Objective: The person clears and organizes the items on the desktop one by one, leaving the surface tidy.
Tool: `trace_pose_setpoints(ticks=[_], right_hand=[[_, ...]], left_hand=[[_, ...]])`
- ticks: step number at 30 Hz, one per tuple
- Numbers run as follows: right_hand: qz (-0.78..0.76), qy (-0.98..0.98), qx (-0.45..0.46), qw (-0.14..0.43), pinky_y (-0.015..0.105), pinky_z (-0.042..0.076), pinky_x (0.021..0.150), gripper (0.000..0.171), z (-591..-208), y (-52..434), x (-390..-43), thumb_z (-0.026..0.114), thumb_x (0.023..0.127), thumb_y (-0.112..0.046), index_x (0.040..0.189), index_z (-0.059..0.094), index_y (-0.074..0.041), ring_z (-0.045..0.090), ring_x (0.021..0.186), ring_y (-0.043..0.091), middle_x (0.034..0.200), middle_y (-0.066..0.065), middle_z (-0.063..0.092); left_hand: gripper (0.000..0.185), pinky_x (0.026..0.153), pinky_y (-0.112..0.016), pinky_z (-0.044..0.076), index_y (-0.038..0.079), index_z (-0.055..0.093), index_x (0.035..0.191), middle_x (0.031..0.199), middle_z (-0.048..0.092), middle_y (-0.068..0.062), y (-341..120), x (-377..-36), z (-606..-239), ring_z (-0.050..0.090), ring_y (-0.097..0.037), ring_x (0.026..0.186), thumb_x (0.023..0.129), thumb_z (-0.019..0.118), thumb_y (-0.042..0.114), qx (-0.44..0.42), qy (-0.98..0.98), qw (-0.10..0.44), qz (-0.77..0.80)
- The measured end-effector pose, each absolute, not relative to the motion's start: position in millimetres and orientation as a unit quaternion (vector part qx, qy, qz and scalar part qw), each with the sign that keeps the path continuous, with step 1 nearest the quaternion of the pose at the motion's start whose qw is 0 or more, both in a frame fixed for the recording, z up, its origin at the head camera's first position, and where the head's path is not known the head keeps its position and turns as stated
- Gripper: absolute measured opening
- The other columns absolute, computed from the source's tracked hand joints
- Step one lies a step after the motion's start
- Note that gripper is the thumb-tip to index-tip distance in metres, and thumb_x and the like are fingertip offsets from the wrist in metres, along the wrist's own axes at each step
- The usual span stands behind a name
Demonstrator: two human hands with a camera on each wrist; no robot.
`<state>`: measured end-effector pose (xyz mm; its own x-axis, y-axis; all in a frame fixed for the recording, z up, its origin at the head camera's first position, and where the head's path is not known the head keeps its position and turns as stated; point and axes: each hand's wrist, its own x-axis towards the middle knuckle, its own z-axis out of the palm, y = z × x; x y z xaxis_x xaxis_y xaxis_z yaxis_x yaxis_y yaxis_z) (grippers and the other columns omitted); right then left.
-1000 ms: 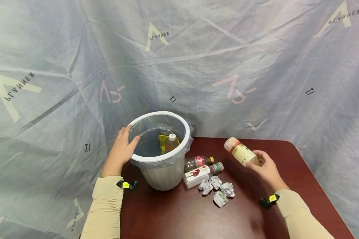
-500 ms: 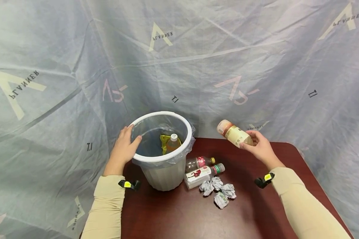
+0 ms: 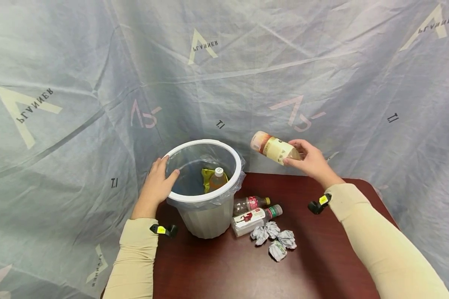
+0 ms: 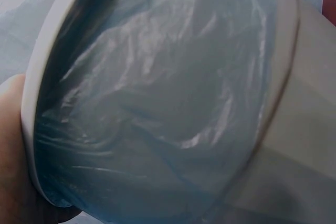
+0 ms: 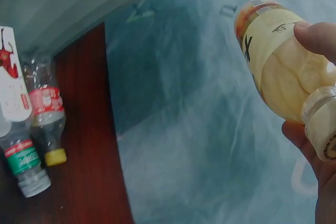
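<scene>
While held aloft, cream bottle (image 3: 275,148) above two table bottles (image 3: 255,210).

Three views: one wide head cam, two tight wrist cams.
Head cam looks forward and down from above the near table (image 3: 321,265) edge, taking in both arms, the bin (image 3: 203,195) and the backdrop sheet (image 3: 97,74). Left wrist cam sits right against the bin (image 4: 294,129), frame filled by rim and liner; shares only that with head. Right wrist cam looks past the palm along the held bottle (image 5: 278,66), close, with the lying bottles (image 5: 31,145) lower left; head cam shares both: held bottle (image 3: 273,148), lying bottles (image 3: 254,209).
</scene>
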<state>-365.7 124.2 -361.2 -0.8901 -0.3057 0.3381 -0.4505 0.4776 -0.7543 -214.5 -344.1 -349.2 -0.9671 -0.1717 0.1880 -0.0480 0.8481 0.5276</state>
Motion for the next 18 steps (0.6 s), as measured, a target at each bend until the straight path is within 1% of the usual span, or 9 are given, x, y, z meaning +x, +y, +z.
trace_pose_setpoints(ticks=[3, 6, 12, 15, 18], right_hand=[[0.459, -0.854, 0.234, 0.071, 0.041, 0.05, 0.083, 0.066, -347.7, 109.6, -365.1, 0.084, 0.084, -0.037, 0.139, 0.054, -0.016, 0.062, 0.108, 0.027, 0.126, 0.01, 0.064], [0.461, -0.849, 0.25, 0.064, 0.043, 0.05, 0.083, 0.065, -334.0, 95.1, -363.9, 0.083, 0.084, -0.037, 0.139, 0.055, -0.018, 0.061, 0.108, 0.026, 0.127, 0.008, 0.064], [0.462, -0.835, 0.294, 0.056, 0.043, 0.05, 0.086, 0.063, -309.2, 64.9, -366.1, 0.084, 0.084, -0.033, 0.138, 0.057, -0.018, 0.061, 0.11, 0.025, 0.126, 0.008, 0.064], [0.454, -0.829, 0.323, 0.051, 0.044, 0.05, 0.086, 0.062, -301.7, 48.6, -368.4, 0.085, 0.083, -0.03, 0.138, 0.059, -0.016, 0.061, 0.11, 0.026, 0.123, 0.009, 0.065], [0.438, -0.826, 0.353, 0.038, 0.043, 0.051, 0.085, 0.06, -296.9, 31.4, -368.2, 0.085, 0.083, -0.028, 0.137, 0.06, -0.016, 0.062, 0.108, 0.025, 0.121, 0.008, 0.066]], left_hand=[[0.075, 0.115, -0.07, 0.018, 0.009, 0.015, 0.163, 0.167, 0.008, -0.025, -344.6, -214.1, -350.9, 0.011, -0.051, 0.15, 0.104, 0.044, 0.046, 0.06, -0.954, 0.114, -0.27], [0.076, 0.114, -0.07, 0.02, 0.01, 0.014, 0.163, 0.167, 0.007, -0.025, -344.9, -213.4, -351.8, 0.013, -0.052, 0.149, 0.104, 0.043, 0.048, 0.064, -0.955, 0.109, -0.269], [0.076, 0.113, -0.07, 0.021, 0.011, 0.014, 0.163, 0.167, 0.006, -0.024, -343.9, -216.1, -348.8, 0.017, -0.053, 0.148, 0.104, 0.043, 0.049, 0.061, -0.954, 0.113, -0.271], [0.077, 0.114, -0.07, 0.021, 0.011, 0.014, 0.163, 0.167, 0.007, -0.024, -343.3, -217.0, -348.2, 0.017, -0.052, 0.148, 0.104, 0.043, 0.05, 0.06, -0.954, 0.114, -0.27], [0.076, 0.114, -0.07, 0.021, 0.01, 0.014, 0.163, 0.167, 0.007, -0.025, -343.2, -216.7, -349.3, 0.017, -0.052, 0.148, 0.104, 0.043, 0.049, 0.062, -0.954, 0.113, -0.27]])
